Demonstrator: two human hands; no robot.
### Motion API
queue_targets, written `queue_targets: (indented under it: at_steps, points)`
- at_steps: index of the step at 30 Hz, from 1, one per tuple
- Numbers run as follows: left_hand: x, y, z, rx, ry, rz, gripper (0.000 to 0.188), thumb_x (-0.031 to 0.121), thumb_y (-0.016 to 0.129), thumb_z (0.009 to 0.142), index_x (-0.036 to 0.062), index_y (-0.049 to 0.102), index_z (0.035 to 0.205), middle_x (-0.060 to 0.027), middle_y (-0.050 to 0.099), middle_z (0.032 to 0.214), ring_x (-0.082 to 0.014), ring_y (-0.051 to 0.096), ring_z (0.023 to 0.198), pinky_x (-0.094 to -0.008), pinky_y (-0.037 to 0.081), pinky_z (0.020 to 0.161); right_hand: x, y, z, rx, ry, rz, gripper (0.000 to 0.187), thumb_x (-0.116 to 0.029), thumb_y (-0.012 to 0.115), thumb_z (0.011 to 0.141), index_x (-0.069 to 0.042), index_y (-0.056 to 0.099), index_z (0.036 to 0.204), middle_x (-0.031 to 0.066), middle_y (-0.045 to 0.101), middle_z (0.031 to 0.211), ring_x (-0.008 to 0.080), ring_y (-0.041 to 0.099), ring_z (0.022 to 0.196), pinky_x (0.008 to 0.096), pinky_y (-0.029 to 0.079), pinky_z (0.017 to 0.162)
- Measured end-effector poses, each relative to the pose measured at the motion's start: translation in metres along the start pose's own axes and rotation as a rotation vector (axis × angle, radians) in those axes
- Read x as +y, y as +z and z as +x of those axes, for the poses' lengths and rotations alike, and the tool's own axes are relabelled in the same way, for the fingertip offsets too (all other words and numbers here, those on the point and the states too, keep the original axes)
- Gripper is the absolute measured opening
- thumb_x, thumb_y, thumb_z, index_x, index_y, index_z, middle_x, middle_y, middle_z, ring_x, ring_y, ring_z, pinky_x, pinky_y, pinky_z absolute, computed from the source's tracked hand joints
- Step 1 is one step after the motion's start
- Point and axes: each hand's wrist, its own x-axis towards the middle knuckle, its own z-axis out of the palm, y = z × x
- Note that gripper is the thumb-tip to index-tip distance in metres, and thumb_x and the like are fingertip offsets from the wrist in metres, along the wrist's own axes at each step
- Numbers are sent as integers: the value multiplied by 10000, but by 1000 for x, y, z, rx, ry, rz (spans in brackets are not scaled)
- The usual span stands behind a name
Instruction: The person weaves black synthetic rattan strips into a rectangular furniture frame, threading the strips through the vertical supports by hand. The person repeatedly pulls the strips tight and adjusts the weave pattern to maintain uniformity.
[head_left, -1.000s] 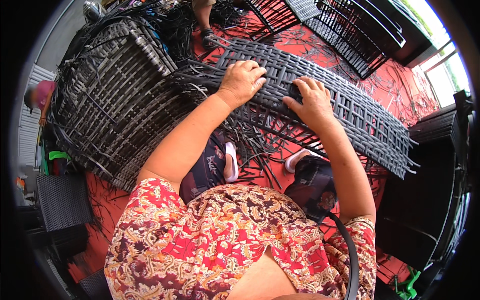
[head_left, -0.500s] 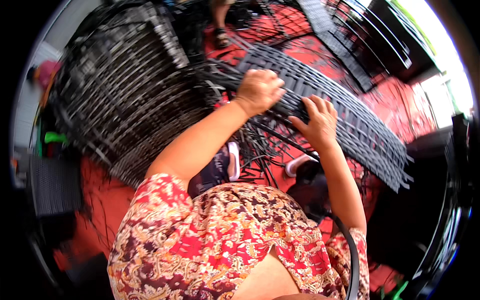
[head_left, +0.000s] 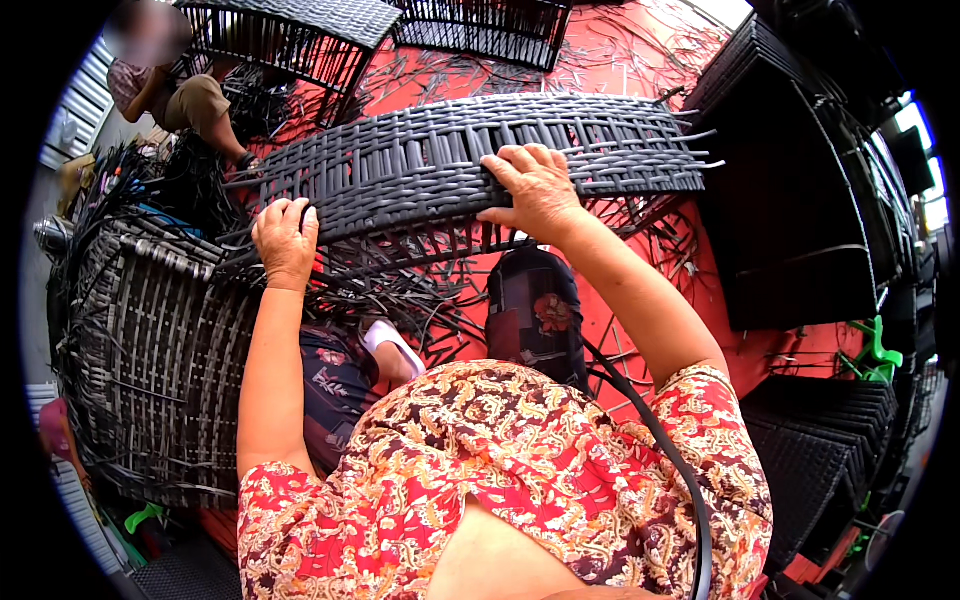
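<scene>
Across in front of me lies a long dark grey wicker panel [head_left: 390, 187], its weave tight along both long edges and more open in the middle. Loose strand ends stick out at its right end. My left hand [head_left: 286, 243] is closed over its near edge by the left end, fingers bent onto the weave. Right of the panel's middle, my right hand [head_left: 537, 192] grips the near edge, fingers on top and thumb lower down. Below that edge, thin dark frame bars show; what the fingertips press on underneath is hidden.
At left stands a big bundle of woven dark strips [head_left: 165, 370]. Cut strands litter the red floor [head_left: 620, 60]. A person [head_left: 200, 100] sits at the far left beside a black wicker frame [head_left: 310, 30]. Black panels [head_left: 790, 200] and a green plastic piece [head_left: 878, 352] are at right.
My view has swung to the right. The panel, slanting before, now lies nearly level across the view. My hands are farther apart, the left one at the panel's left end.
</scene>
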Motion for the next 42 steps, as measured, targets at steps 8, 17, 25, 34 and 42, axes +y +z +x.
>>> queue_targets:
  at_steps: [8,17,25,34,42]
  points:
    - [-10,-3,-6,-38,0,66,235,227,600,788,121,613,998,-65,541,1030,-258,509,993,-395,369,886,15,-19,0,32,58,-64,771,-615,631,656,-216,434,1285,86,274,1402,309,257,1275,494,195,1008]
    - [47,0,19,-74,122,-216,254,241,612,799,95,630,1006,-81,565,1094,-256,532,1011,-383,386,879,88,-44,-41,-30,145,-180,755,-665,565,677,-175,492,1246,110,400,1300,268,359,1200,478,235,978]
    - [41,-3,21,12,139,-268,204,227,628,748,93,615,901,-54,585,903,-239,572,851,-364,437,768,92,-82,-42,28,68,-229,560,-394,634,753,-120,514,1225,125,423,1320,315,376,1220,412,291,1007]
    - [44,-4,11,89,64,-341,199,232,623,763,114,626,923,-20,566,959,-212,555,883,-349,414,802,140,-73,-64,-40,201,-238,479,-410,484,874,-149,469,1275,97,430,1307,283,394,1207,403,286,986]
    - [-107,-39,37,-441,-518,-340,156,151,660,709,43,695,817,-89,669,765,-187,623,735,-300,482,667,157,-64,-64,-6,171,-164,427,-341,482,893,-131,480,1265,97,431,1318,279,409,1202,384,304,990]
